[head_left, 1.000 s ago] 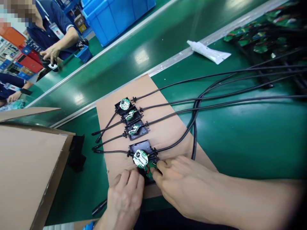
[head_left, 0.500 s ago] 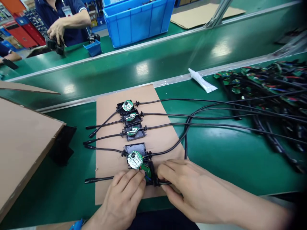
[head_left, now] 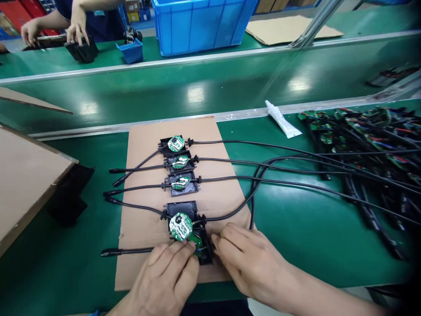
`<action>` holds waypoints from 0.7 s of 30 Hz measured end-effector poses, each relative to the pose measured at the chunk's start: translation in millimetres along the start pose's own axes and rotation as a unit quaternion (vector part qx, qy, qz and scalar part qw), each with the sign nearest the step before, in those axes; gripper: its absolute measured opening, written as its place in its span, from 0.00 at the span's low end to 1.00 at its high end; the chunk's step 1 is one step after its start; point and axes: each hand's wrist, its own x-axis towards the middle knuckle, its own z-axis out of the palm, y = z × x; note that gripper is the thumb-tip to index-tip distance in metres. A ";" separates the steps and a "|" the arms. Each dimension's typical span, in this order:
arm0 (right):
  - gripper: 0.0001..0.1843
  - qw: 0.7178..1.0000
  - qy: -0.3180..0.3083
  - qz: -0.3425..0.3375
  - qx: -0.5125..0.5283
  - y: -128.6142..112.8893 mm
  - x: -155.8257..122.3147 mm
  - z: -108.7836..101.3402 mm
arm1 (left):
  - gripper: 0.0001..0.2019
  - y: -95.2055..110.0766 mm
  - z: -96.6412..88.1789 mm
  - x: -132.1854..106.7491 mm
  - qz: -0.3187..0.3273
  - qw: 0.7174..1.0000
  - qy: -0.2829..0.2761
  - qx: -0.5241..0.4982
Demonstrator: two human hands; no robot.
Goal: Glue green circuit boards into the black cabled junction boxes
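Where a black case point(head_left: 207, 258) lies at the near end of the cardboard sheet point(head_left: 141, 145), the left hand point(head_left: 169, 272) and right hand point(head_left: 248, 256) crowd it, fingers bunched. I can't tell what either pinches.

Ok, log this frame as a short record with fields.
Left hand: fingers at the nearest black case, by its green board
Right hand: fingers at that case's right edge, grip hidden
Cardboard sheet: four other cases, each with a board and cables
Right of sheet: white tube, pile of wired boards
Far side: co-worker's hand on a black part, blue crate
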 end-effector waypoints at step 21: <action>0.12 0.996 0.061 0.009 0.061 2.5 -2.9 2.5 | 0.25 19.2 2.5 5.1 -0.043 0.992 -0.089 0.072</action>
